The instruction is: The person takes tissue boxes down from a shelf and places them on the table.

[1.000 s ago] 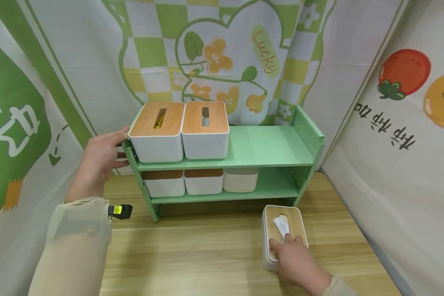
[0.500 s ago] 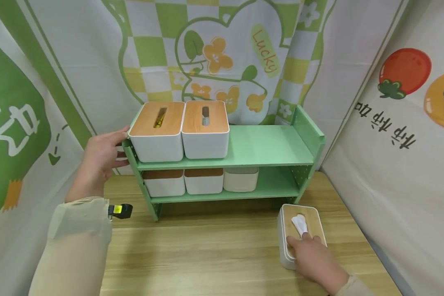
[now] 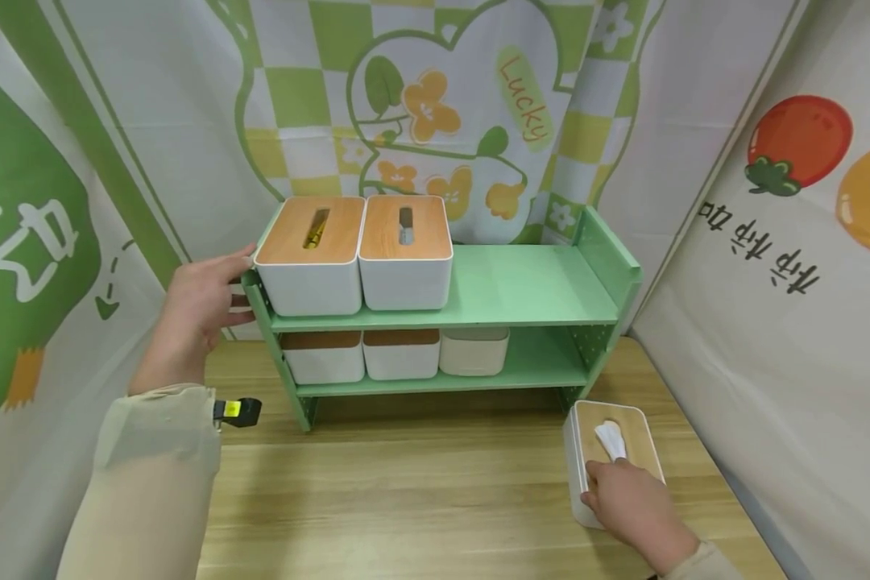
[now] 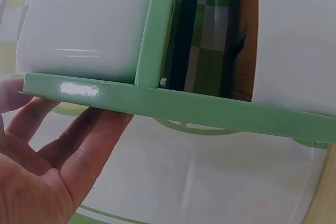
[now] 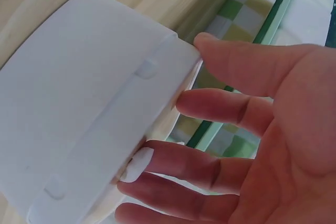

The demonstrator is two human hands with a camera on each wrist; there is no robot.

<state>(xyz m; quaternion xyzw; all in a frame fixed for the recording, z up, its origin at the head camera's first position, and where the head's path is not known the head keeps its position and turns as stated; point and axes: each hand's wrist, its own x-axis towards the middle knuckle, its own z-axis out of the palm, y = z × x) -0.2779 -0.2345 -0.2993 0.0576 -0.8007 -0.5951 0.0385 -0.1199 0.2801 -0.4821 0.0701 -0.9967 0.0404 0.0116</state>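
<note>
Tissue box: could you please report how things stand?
Left hand touching green shelf. Right hand touching tissue box. Box on table; shelf close behind.

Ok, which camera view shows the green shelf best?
The head view: both levels of the green shelf appear there. The left wrist view shows part of its left end; the right wrist view, only background pieces.

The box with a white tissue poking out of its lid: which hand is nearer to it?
Right. The right hand touches the tissue box at its top; the left hand is farther off, at the left end of the green shelf.
</note>
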